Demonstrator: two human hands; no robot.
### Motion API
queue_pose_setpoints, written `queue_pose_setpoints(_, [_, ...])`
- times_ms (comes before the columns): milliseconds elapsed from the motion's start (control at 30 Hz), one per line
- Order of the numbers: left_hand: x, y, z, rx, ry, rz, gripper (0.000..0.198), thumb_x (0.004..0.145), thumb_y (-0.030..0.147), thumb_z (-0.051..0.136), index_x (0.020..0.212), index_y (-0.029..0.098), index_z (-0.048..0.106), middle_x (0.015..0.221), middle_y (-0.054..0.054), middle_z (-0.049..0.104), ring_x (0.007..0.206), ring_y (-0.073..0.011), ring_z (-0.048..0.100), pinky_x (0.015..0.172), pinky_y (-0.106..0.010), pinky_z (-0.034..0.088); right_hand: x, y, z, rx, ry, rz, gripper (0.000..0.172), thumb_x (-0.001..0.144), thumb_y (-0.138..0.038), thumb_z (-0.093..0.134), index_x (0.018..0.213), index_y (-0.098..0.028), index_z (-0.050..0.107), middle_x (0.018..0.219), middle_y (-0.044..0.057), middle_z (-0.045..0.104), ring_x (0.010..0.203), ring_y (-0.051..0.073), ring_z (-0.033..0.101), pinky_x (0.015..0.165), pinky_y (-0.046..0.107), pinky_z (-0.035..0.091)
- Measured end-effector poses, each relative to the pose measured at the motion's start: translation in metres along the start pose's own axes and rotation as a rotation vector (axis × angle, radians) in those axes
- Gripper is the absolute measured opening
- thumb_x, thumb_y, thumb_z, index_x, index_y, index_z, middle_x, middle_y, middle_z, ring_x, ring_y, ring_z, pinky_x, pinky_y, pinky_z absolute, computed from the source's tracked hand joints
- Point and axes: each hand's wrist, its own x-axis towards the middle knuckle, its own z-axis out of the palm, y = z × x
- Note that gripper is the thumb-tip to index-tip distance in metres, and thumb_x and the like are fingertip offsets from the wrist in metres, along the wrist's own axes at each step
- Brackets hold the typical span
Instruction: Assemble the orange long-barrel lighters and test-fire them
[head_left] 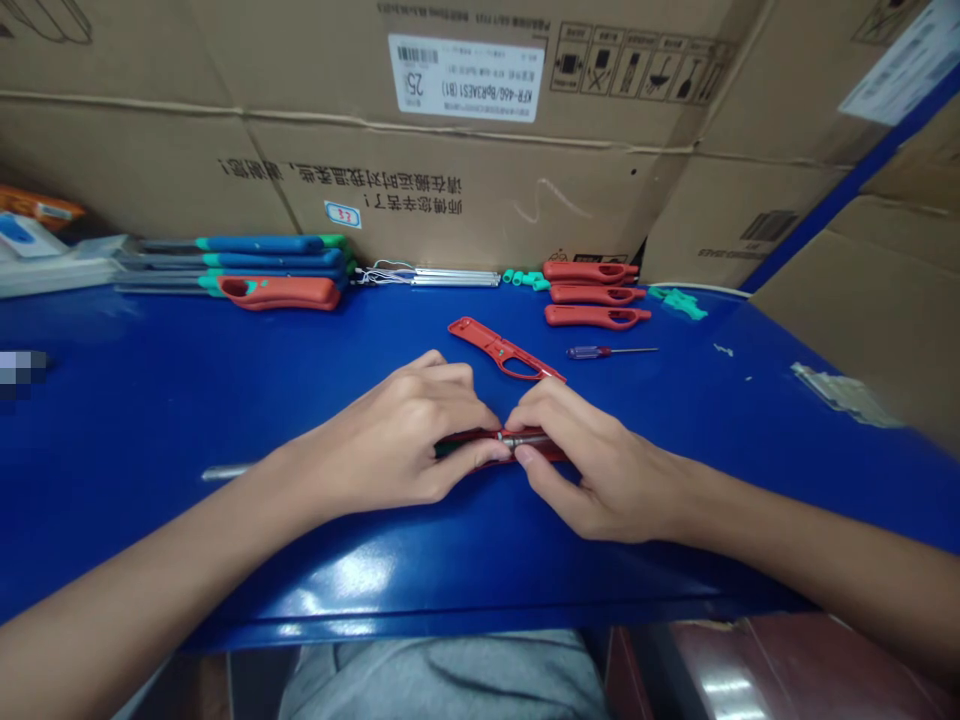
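Observation:
A red plastic casing with a dark tube and small metal parts inside lies between my hands near the middle of the blue table. My left hand is closed on its left part, thumb and fingertips pinching near the metal piece. From the right, my right hand grips the same casing, its thumb and index finger close to the left thumb. The fingers cover much of the casing. Just beyond the hands rests a loose red casing half with its inner side up. A screwdriver with a purple handle lies behind my right hand.
Along the cardboard at the back are blue-handled lighters, a red-handled one, metal tubes, green pieces and red casings. A metal rod lies left, a clear bag right.

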Motion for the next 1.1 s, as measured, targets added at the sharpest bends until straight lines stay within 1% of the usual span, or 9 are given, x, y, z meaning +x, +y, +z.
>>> queue_pose_setpoints(133, [-0.001,-0.001,0.002,-0.007,0.019,0.037,0.018,0.093,0.025,0.057,0.086,0.015,0.07,0.074,-0.002,0.067,0.078,-0.0162,0.057,0.076,-0.032,0.037,0.001,-0.001,0.001,0.004,0.01,-0.012,0.013,0.089,-0.008,0.046,0.098,-0.008,0.056,0.09,0.012,0.058,0.084,0.019,0.054,0.076,0.035,0.05])
queue_pose_setpoints(233, [-0.001,0.0,0.003,-0.008,0.046,0.059,0.018,0.093,0.024,0.056,0.085,0.014,0.069,0.075,-0.002,0.067,0.077,-0.0162,0.056,0.076,-0.032,0.038,0.003,-0.002,0.0,-0.006,0.045,-0.049,0.014,0.087,-0.006,0.048,0.097,-0.007,0.057,0.087,0.012,0.059,0.083,0.02,0.054,0.075,0.034,0.05])
queue_pose_setpoints(367, [-0.002,0.003,0.002,-0.051,0.058,0.029,0.019,0.093,0.024,0.056,0.083,0.015,0.069,0.07,-0.002,0.064,0.074,-0.0156,0.054,0.075,-0.031,0.039,0.006,-0.003,-0.005,0.004,0.059,-0.084,0.016,0.085,-0.006,0.051,0.099,-0.007,0.059,0.088,0.012,0.059,0.082,0.018,0.054,0.073,0.032,0.05])
queue_pose_setpoints(433, [-0.001,0.004,0.001,-0.082,0.033,-0.006,0.02,0.093,0.024,0.056,0.08,0.014,0.067,0.068,-0.001,0.062,0.072,-0.0149,0.053,0.074,-0.03,0.039,0.006,-0.002,-0.008,0.03,0.021,-0.088,0.018,0.086,-0.007,0.052,0.102,-0.007,0.061,0.091,0.011,0.057,0.083,0.017,0.054,0.074,0.03,0.051])
queue_pose_setpoints(567, [0.0,0.003,-0.001,-0.12,-0.056,-0.066,0.023,0.093,0.029,0.056,0.076,0.015,0.065,0.068,0.0,0.06,0.071,-0.014,0.052,0.073,-0.029,0.038,0.003,0.001,-0.008,0.078,-0.044,-0.052,0.021,0.088,-0.008,0.054,0.106,-0.01,0.063,0.095,0.009,0.055,0.084,0.014,0.055,0.076,0.027,0.051])
queue_pose_setpoints(733, [0.001,0.003,-0.004,-0.121,-0.148,-0.148,0.022,0.091,0.03,0.055,0.077,0.017,0.066,0.068,0.001,0.06,0.071,-0.0146,0.052,0.073,-0.03,0.036,0.0,0.003,-0.005,0.113,-0.053,0.044,0.019,0.09,-0.013,0.054,0.108,-0.014,0.057,0.1,0.008,0.06,0.091,0.016,0.058,0.083,0.029,0.05])
queue_pose_setpoints(833, [0.002,0.002,-0.005,-0.141,-0.188,-0.144,0.022,0.091,0.027,0.054,0.077,0.018,0.067,0.067,0.001,0.062,0.07,-0.0145,0.053,0.072,-0.029,0.036,0.001,0.006,-0.007,0.106,-0.053,0.066,0.018,0.088,-0.016,0.058,0.105,-0.017,0.054,0.099,0.007,0.062,0.088,0.015,0.059,0.079,0.028,0.049])
queue_pose_setpoints(967, [0.003,-0.001,-0.004,-0.159,-0.2,-0.128,0.021,0.092,0.022,0.052,0.082,0.018,0.07,0.069,0.001,0.065,0.07,-0.0137,0.053,0.069,-0.028,0.036,0.001,0.012,-0.012,0.096,-0.062,0.068,0.024,0.08,-0.014,0.066,0.101,-0.018,0.055,0.093,0.003,0.063,0.081,0.014,0.06,0.073,0.026,0.049])
queue_pose_setpoints(1100, [0.002,-0.005,-0.002,-0.157,-0.205,-0.114,0.025,0.094,0.022,0.049,0.083,0.017,0.071,0.068,0.0,0.065,0.068,-0.0138,0.052,0.066,-0.028,0.036,0.0,0.018,-0.013,0.092,-0.08,0.064,0.017,0.081,-0.015,0.066,0.097,-0.017,0.059,0.093,0.004,0.067,0.081,0.015,0.062,0.074,0.028,0.05])
